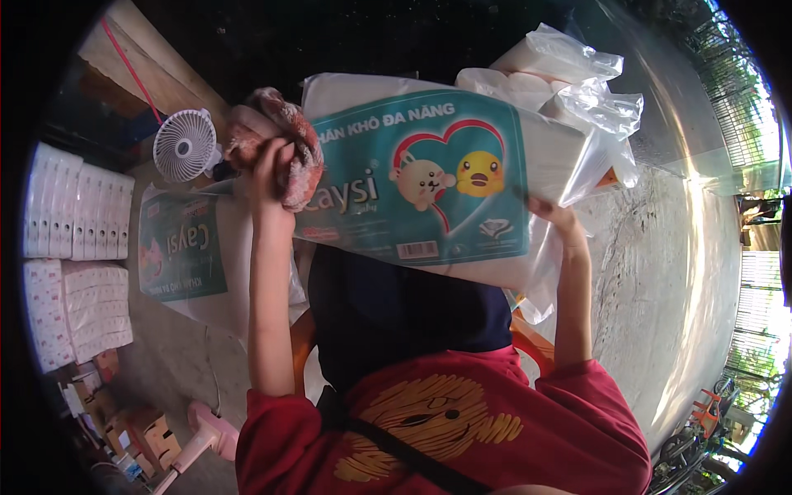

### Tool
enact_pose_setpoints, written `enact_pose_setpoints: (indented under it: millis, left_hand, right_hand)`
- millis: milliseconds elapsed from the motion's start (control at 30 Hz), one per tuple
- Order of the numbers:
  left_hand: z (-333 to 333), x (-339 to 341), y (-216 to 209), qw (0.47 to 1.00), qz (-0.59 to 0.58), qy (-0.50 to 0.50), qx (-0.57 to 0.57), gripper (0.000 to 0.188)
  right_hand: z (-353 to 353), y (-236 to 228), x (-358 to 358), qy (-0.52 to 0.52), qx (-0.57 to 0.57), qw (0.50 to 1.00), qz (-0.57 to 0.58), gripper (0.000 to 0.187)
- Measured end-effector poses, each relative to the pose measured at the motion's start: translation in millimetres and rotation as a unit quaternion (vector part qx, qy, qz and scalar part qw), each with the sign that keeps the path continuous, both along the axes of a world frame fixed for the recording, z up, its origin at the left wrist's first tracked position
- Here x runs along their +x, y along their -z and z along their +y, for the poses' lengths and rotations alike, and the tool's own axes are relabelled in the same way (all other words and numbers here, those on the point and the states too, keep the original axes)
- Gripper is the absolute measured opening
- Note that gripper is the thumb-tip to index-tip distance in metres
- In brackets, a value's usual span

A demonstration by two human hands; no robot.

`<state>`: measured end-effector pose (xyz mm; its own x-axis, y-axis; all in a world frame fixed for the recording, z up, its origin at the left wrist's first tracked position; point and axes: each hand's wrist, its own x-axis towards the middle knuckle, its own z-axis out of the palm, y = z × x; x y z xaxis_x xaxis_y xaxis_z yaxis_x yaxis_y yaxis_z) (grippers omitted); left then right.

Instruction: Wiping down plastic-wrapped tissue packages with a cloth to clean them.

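Note:
In front of my chest a large white plastic pack (355, 239) with a teal printed panel and two cartoon animals lies tilted across my lap. Bunched in my closed left hand (271, 169) is a fuzzy reddish-brown cloth (304, 177), held against the pack's left end. My right hand (554, 213) grips the pack's right end, its fingers partly hidden behind the loose clear plastic. Beyond that end, several clear-wrapped white packs (569, 62) are piled up.
A similar teal-printed pack (186, 247) lies to the left, below a small white fan (185, 146). Stacked white packages (78, 206) stand at the far left, with cardboard boxes (153, 437) below. A pink stand (210, 429) is near them. Motorbikes (701, 429) are at the right.

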<state>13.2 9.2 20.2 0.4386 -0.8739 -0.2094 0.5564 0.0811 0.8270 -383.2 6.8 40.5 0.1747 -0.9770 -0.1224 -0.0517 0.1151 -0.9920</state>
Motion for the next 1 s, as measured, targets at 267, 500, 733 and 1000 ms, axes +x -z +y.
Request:
enact_pose_setpoints:
  millis: [267,500,733,1000]
  left_hand:
    - [31.3,-86.1,-45.7,0.808,-0.572,-0.037,-0.133,0.065]
    - [74.3,-162.9,-48.9,0.656,-0.692,0.071,-0.292,0.042]
    - [17.7,-41.0,-59.3,0.728,-0.647,-0.138,-0.180,0.045]
    - [52.6,-136.0,-41.7,0.659,-0.714,-0.040,-0.232,0.040]
  right_hand:
    - [36.2,-17.3,47.2,0.081,0.119,0.974,-0.174,0.055]
    - [41.3,-1.3,44.4,0.137,0.073,0.958,-0.240,0.047]
    - [30.0,-8.2,3.8,0.112,0.068,0.973,-0.191,0.046]
    - [31.3,-2.4,33.7,0.191,0.043,0.962,-0.192,0.041]
